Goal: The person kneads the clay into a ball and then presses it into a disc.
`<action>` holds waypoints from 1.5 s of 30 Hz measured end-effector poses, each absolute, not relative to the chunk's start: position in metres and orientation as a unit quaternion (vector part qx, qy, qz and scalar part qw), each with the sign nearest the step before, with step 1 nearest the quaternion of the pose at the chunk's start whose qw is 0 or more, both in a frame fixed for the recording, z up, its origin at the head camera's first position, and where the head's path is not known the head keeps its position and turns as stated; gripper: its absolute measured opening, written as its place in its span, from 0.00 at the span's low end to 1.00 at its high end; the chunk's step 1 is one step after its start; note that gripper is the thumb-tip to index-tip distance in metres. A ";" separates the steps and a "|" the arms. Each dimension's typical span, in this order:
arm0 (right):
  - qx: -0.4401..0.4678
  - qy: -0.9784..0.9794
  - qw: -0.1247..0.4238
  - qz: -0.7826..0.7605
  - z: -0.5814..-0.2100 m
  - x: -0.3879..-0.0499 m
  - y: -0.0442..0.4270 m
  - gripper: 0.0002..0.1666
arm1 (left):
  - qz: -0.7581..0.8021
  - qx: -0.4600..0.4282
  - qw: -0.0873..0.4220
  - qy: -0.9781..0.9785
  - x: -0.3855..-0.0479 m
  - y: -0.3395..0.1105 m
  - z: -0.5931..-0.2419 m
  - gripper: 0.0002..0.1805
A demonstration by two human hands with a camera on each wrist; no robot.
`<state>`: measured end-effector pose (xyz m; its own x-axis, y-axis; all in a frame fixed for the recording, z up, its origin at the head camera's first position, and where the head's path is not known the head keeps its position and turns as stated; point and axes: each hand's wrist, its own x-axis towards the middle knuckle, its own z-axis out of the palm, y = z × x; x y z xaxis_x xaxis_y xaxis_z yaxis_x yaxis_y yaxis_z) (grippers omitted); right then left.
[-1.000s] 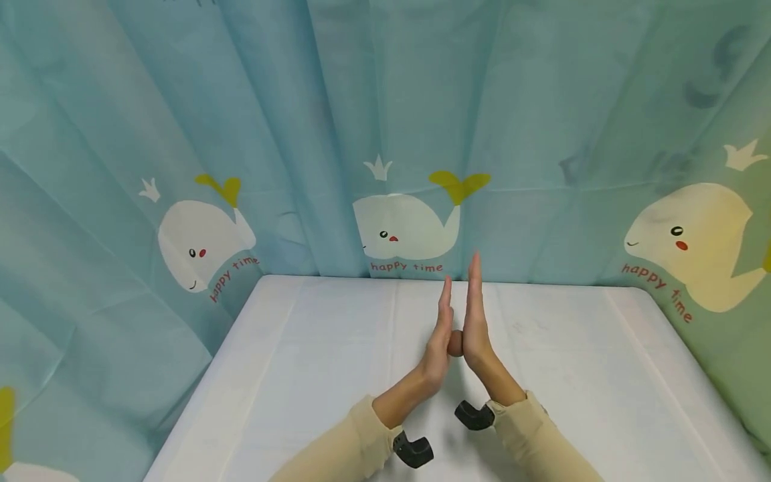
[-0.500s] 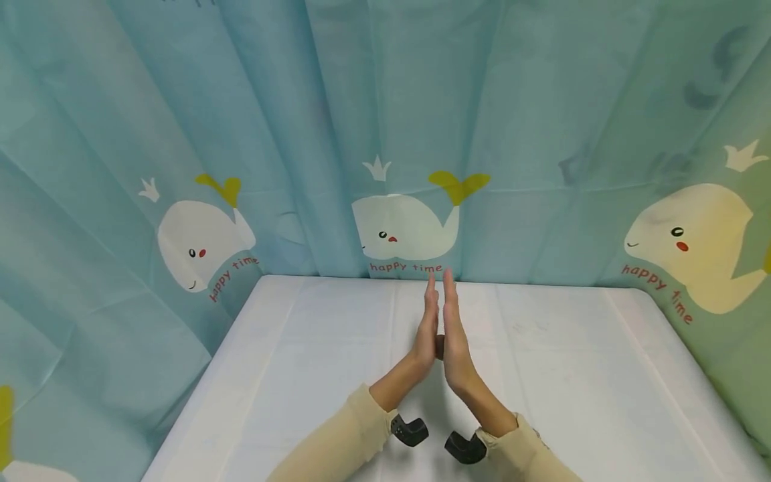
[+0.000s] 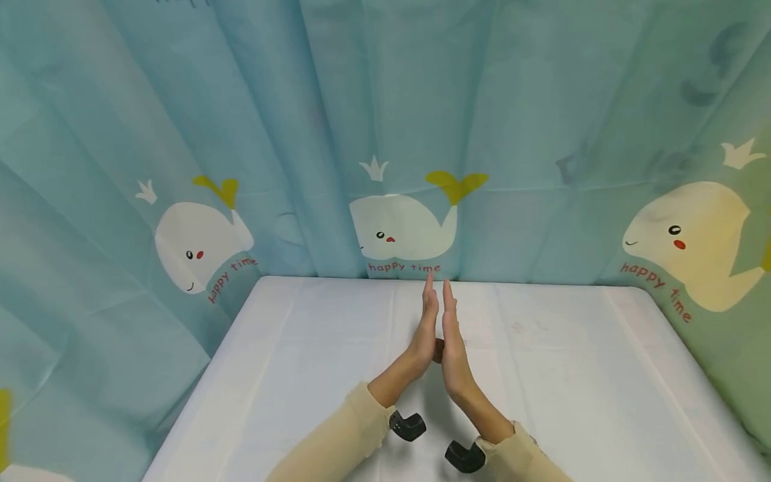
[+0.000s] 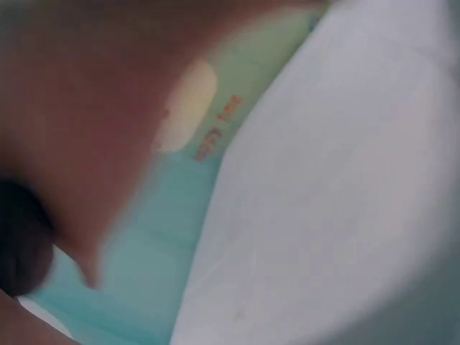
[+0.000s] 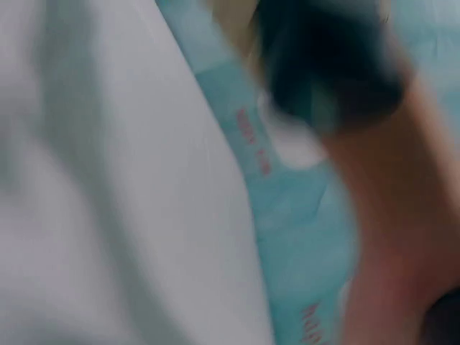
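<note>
In the head view, a small brown ball (image 3: 439, 350) is pressed between the two palms above the table. My left hand (image 3: 423, 335) lies against its left side, fingers straight and pointing away from me. Against the ball's other side is the palm of my right hand (image 3: 454, 355), its fingers also straight. Both palms partly cover the ball. The left wrist view shows the ball (image 4: 21, 241) dark and blurred by the left palm. At the right wrist view's lower right corner, only a dark edge of the ball (image 5: 444, 320) appears beside the blurred right hand.
A white-covered table (image 3: 313, 375) spreads under both hands. Behind it hangs a blue-green curtain (image 3: 530, 120) printed with whales. Black wrist cameras stick out at the left cuff (image 3: 407, 426) and the right cuff (image 3: 465, 458).
Both hands have shifted left with the ball. The right hand has slid back toward me relative to the left, and the gap between the palms has narrowed, so less of the ball shows.
</note>
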<state>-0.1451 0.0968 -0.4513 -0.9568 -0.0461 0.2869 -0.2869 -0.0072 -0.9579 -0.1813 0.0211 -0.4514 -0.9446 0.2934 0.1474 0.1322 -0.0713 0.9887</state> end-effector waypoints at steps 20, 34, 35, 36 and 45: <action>0.140 -0.696 0.098 0.697 -0.448 -0.144 0.091 0.34 | 0.745 0.146 0.017 0.651 -0.186 0.020 -0.449 0.34; 0.136 -0.698 0.089 0.697 -0.453 -0.173 0.104 0.32 | 0.778 0.210 0.055 0.589 -0.169 0.011 -0.426 0.35; 0.139 -0.697 0.086 0.698 -0.455 -0.169 0.100 0.32 | 0.772 0.206 0.050 0.599 -0.173 0.009 -0.426 0.34; 0.144 -0.695 0.088 0.699 -0.455 -0.164 0.096 0.32 | 0.765 0.204 0.044 0.610 -0.177 0.008 -0.428 0.34; 0.165 -0.691 0.135 0.691 -0.429 -0.168 0.100 0.33 | 0.727 0.226 0.030 0.648 -0.176 0.014 -0.455 0.33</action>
